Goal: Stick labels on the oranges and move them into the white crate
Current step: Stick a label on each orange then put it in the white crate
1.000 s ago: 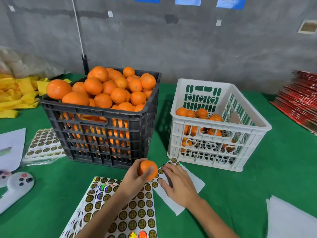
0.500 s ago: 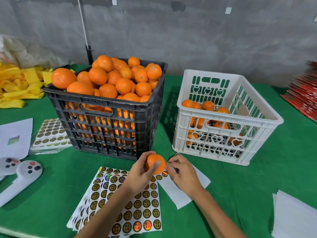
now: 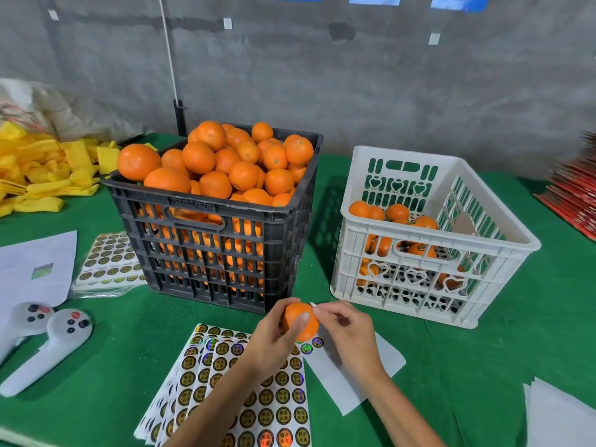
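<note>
Labeling, front of black crate (image 3: 222, 250).
Your left hand (image 3: 274, 340) gripped the orange (image 3: 300, 321); right hand (image 3: 348, 330) pinched a label (image 3: 312, 304) against it.

The right hand (image 3: 350, 330), which lay flat on the label sheet (image 3: 258, 401) a second ago, is now lifted off it with fingertips (image 3: 317, 309) pinched at the top of the orange (image 3: 301, 319), which the left hand (image 3: 274, 340) holds slightly higher above the desk (image 3: 106, 366).
</note>
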